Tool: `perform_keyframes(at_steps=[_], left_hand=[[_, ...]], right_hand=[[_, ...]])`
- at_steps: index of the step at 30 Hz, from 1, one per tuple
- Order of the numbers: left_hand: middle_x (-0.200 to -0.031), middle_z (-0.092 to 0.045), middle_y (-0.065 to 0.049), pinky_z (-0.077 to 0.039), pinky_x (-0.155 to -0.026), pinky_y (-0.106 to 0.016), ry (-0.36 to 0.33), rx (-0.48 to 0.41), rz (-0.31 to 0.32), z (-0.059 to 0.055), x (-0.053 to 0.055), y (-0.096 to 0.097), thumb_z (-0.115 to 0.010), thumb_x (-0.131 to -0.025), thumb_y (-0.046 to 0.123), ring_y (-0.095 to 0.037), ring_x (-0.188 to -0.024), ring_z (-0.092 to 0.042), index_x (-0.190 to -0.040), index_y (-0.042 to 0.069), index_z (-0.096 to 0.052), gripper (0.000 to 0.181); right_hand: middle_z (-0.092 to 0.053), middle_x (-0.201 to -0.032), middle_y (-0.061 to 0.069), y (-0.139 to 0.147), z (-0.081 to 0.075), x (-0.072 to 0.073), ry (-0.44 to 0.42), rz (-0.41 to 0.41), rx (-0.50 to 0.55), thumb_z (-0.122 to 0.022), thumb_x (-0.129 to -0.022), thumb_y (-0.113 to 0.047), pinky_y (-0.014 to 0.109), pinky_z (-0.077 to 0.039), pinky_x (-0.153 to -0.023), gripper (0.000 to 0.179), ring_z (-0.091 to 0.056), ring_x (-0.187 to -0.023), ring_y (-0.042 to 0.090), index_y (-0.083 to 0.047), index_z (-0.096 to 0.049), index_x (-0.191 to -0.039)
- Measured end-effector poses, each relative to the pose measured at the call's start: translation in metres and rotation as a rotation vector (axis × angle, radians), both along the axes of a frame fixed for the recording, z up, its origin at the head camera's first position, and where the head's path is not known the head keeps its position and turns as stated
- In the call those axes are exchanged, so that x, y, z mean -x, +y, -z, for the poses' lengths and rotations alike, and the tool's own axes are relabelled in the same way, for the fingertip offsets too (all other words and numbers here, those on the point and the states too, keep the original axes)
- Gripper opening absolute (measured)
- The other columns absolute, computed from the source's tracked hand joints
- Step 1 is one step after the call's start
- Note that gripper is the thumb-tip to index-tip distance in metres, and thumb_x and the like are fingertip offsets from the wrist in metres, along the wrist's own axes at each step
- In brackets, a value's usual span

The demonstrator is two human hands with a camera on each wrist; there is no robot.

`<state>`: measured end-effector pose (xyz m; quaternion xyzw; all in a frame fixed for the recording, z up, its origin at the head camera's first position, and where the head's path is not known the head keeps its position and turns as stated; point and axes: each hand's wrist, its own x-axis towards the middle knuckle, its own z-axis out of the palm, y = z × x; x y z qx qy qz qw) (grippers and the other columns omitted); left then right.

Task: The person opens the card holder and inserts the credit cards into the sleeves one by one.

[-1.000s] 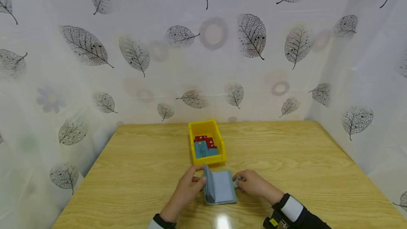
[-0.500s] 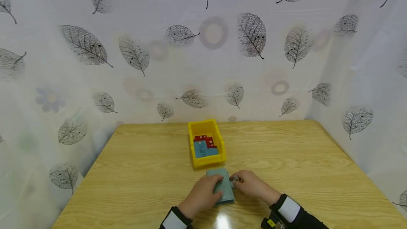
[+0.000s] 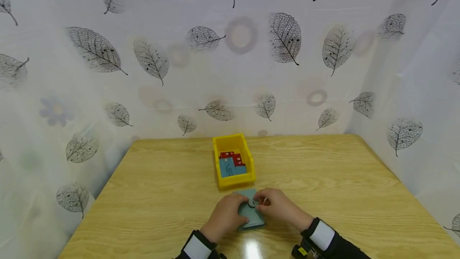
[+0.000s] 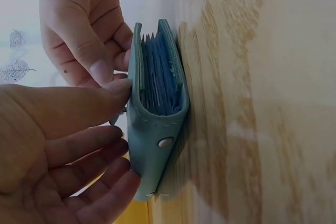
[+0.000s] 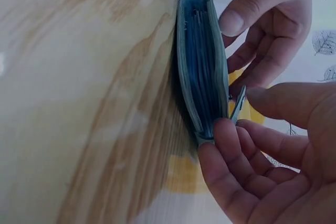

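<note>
A teal snap-strap card holder [image 3: 254, 220] lies closed on the table, its cards or sleeves [image 4: 157, 77] showing at the near end in the left wrist view. Across its top cover my left hand [image 3: 225, 214] rests, thumb and fingers spread and pressing on it. My right hand [image 3: 279, 206] is at the right edge, pinching the short strap [image 5: 239, 106] with its metal snap between thumb and fingers. The strap is folded over the cover, slightly raised from it in the right wrist view. Whether the snap halves touch is not visible.
Just behind the card holder stands a yellow bin [image 3: 235, 181] with several red and blue cards [image 3: 232, 167] in it. The wooden table [image 3: 161, 195] extends to both sides. A leaf-patterned curtain [image 3: 237, 67] hangs behind and at the sides.
The card holder was open one second ago with the left hand at its cover; the cover has swung shut to the right. The right hand has brought the strap leftward over the cover.
</note>
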<state>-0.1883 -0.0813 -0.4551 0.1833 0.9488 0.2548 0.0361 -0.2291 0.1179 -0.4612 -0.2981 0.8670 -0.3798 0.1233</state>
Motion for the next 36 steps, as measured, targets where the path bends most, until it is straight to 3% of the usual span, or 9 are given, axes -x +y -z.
perform_keyframes(at_steps=[8, 15, 22, 28, 32, 36], left_hand=[[-0.109, -0.066, -0.003, -0.048, -0.091, -0.036, -0.027, -0.030, -0.004, 0.000, 0.001, 0.000, -0.085, -0.073, 0.019, -0.018, -0.104, -0.060, -0.110, 0.006, -0.069, 0.042], [-0.108, -0.067, -0.002, -0.048, -0.090, -0.035, -0.039, -0.030, 0.006, 0.001, 0.003, -0.001, -0.086, -0.072, 0.020, -0.017, -0.102, -0.061, -0.110, 0.007, -0.070, 0.043], [-0.105, -0.067, -0.001, -0.049, -0.087, -0.032, -0.014, -0.025, 0.013, -0.002, 0.003, -0.003, -0.087, -0.071, 0.019, -0.015, -0.099, -0.061, -0.108, 0.007, -0.070, 0.043], [-0.104, -0.065, 0.000, -0.049, -0.086, -0.031, -0.015, -0.012, 0.009, -0.003, 0.004, -0.003, -0.087, -0.070, 0.021, -0.015, -0.097, -0.060, -0.107, 0.009, -0.070, 0.043], [-0.102, -0.065, 0.001, -0.049, -0.084, -0.030, 0.006, -0.018, 0.015, -0.001, 0.004, -0.004, -0.088, -0.068, 0.021, -0.014, -0.095, -0.060, -0.106, 0.009, -0.070, 0.043], [-0.101, -0.065, 0.002, -0.049, -0.083, -0.030, 0.010, -0.029, 0.012, 0.001, 0.005, -0.004, -0.088, -0.068, 0.020, -0.013, -0.094, -0.060, -0.104, 0.010, -0.070, 0.041]], right_hand=[[-0.059, -0.082, -0.006, -0.009, 0.004, -0.001, 0.092, 0.000, -0.034, -0.069, -0.090, -0.015, 0.023, -0.045, -0.060, 0.007, -0.051, -0.070, 0.004, -0.009, -0.071, -0.094], [-0.061, -0.077, -0.007, -0.016, 0.004, 0.001, 0.168, 0.000, -0.062, -0.074, -0.085, -0.011, 0.022, -0.045, -0.060, 0.005, -0.053, -0.069, 0.002, -0.014, -0.071, -0.081], [-0.063, -0.073, -0.005, -0.024, -0.004, -0.001, 0.425, -0.076, -0.155, -0.077, -0.079, -0.007, 0.020, -0.046, -0.060, 0.005, -0.057, -0.067, 0.004, -0.010, -0.074, -0.076], [-0.051, -0.066, -0.007, -0.029, -0.005, -0.010, 0.666, -0.133, -0.271, -0.073, -0.083, -0.013, 0.016, -0.035, -0.051, 0.013, -0.043, -0.056, 0.001, -0.013, -0.071, -0.070], [-0.043, -0.062, -0.008, -0.030, -0.005, -0.015, 0.757, -0.132, -0.310, -0.072, -0.082, -0.016, 0.016, -0.028, -0.048, 0.023, -0.035, -0.052, 0.001, -0.016, -0.063, -0.062], [-0.039, -0.062, -0.008, -0.032, -0.006, -0.019, 0.784, -0.128, -0.350, -0.073, -0.080, -0.016, 0.018, -0.028, -0.047, 0.027, -0.033, -0.051, 0.003, -0.015, -0.058, -0.058]])
